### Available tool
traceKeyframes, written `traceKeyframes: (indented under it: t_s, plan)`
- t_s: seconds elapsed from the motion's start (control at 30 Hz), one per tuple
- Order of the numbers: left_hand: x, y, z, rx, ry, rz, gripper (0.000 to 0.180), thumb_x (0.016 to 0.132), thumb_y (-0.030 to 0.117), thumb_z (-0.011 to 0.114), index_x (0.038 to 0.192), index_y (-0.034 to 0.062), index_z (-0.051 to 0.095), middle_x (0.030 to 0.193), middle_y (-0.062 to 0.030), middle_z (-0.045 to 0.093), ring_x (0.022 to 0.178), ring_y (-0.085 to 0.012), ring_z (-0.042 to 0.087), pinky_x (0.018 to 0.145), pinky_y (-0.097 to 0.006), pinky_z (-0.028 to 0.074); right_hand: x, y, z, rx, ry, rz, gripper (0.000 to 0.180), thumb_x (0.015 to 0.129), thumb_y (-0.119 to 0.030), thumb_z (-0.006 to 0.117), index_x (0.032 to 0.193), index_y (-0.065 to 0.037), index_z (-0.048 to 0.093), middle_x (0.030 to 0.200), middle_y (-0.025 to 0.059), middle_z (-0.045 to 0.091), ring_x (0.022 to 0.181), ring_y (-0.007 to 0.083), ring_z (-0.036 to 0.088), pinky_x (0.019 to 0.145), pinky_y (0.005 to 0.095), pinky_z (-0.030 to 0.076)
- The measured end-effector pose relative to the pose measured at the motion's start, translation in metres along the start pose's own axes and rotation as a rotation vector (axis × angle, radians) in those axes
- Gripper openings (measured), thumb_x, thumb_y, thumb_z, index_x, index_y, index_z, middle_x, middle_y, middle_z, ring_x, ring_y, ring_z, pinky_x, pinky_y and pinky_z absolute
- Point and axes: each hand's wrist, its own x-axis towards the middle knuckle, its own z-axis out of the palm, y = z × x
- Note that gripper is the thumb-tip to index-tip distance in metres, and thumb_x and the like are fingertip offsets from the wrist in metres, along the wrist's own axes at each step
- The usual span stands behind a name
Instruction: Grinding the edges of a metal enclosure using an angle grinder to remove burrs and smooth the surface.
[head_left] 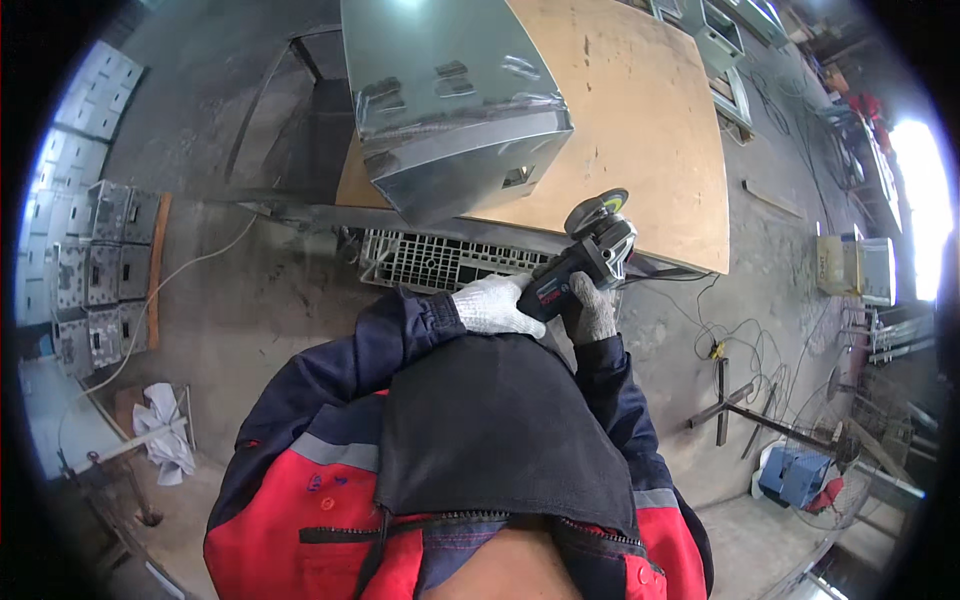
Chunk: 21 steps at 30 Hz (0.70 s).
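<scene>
Some fingers hidden behind the angle grinder (551,287)
Left hand (490,304) clasps its body, right hand (594,312) closes around the opposite side; it lies between both, disc (597,208) beyond them.

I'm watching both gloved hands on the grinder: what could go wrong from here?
The knitted gloves might snag if the left hand or right hand slipped along the grinder toward its disc; whether it spins I can't tell.

The disc is near the wooden tabletop's front edge, so a small dip might nick it.

Loose cables on the floor to the right could trip someone.
</scene>
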Motion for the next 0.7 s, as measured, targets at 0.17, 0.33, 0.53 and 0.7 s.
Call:
traceKeyframes:
  t_s: [0.17, 0.33, 0.53, 0.7]
  plan:
    - [-0.004, 0.003, 0.010, -0.030, 0.036, -0.023, 0.097, 0.072, 0.064, 0.080, 0.140, -0.0020, 0.059, 0.116, -0.0297, 0.073, 0.106, -0.0396, 0.074, 0.095, -0.047, 0.056, 0.003, 0.010, -0.024, 0.025, -0.045, 0.036, 0.066, 0.086, -0.028, 0.088, 0.137, -0.004, 0.055, 0.120, 0.0140, 0.067, 0.112, 0.0313, 0.068, 0.097, 0.0471, 0.058]
    - [-0.003, 0.006, 0.020, -0.030, 0.059, -0.060, 0.093, 0.073, 0.062, 0.079, 0.136, -0.0044, 0.059, 0.119, -0.0308, 0.072, 0.113, -0.0418, 0.071, 0.100, -0.047, 0.054, 0.006, 0.012, -0.031, 0.042, -0.091, 0.078, 0.069, 0.085, -0.032, 0.089, 0.138, -0.003, 0.054, 0.120, 0.0144, 0.067, 0.110, 0.0325, 0.069, 0.096, 0.0476, 0.058]
    - [-0.003, 0.008, 0.034, -0.084, 0.087, -0.087, 0.093, 0.076, 0.062, 0.079, 0.136, -0.0047, 0.058, 0.120, -0.0312, 0.071, 0.114, -0.0433, 0.070, 0.100, -0.047, 0.054, 0.010, 0.016, -0.046, 0.035, -0.160, 0.147, 0.069, 0.085, -0.036, 0.088, 0.135, -0.002, 0.055, 0.120, 0.0162, 0.068, 0.110, 0.0325, 0.069, 0.096, 0.0477, 0.059]
    - [-0.019, 0.025, 0.027, -0.045, 0.105, -0.156, 0.092, 0.083, 0.061, 0.075, 0.142, -0.0058, 0.053, 0.133, -0.0312, 0.066, 0.120, -0.0452, 0.067, 0.104, -0.049, 0.053, 0.012, 0.022, -0.058, 0.050, -0.120, 0.138, 0.068, 0.088, -0.039, 0.086, 0.136, -0.002, 0.055, 0.123, 0.0160, 0.067, 0.113, 0.0325, 0.068, 0.100, 0.0484, 0.057]
